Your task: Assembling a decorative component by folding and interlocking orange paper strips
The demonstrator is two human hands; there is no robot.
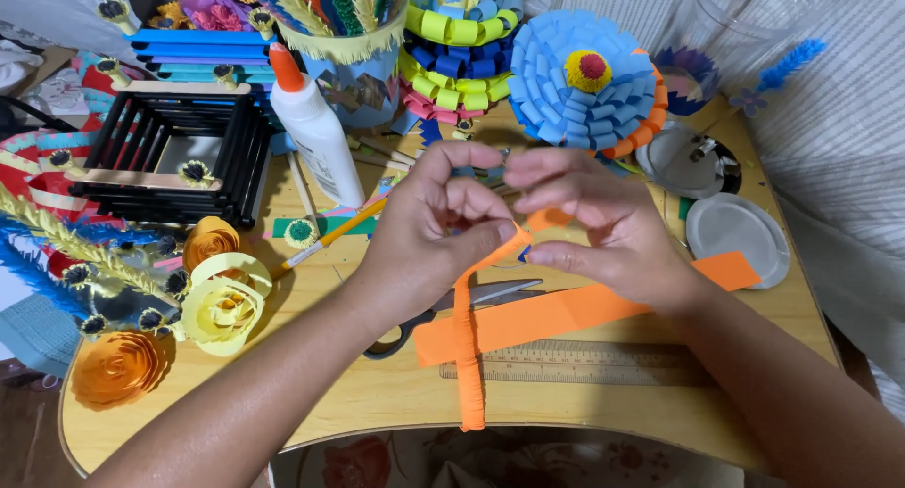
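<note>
Item: your left hand (436, 226) and right hand (592, 226), both pinched closed on one fringed orange paper strip (468, 348) above the wooden table (377, 398), its tail hanging toward 6 o'clock over scissors (443, 314), glue bottle (314, 130) at 10 o'clock.

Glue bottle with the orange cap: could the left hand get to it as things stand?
Probably yes. The glue bottle stands upright just beyond the left hand, with bare table between them, but that hand is pinching the orange paper strip and would need to release it.
</note>
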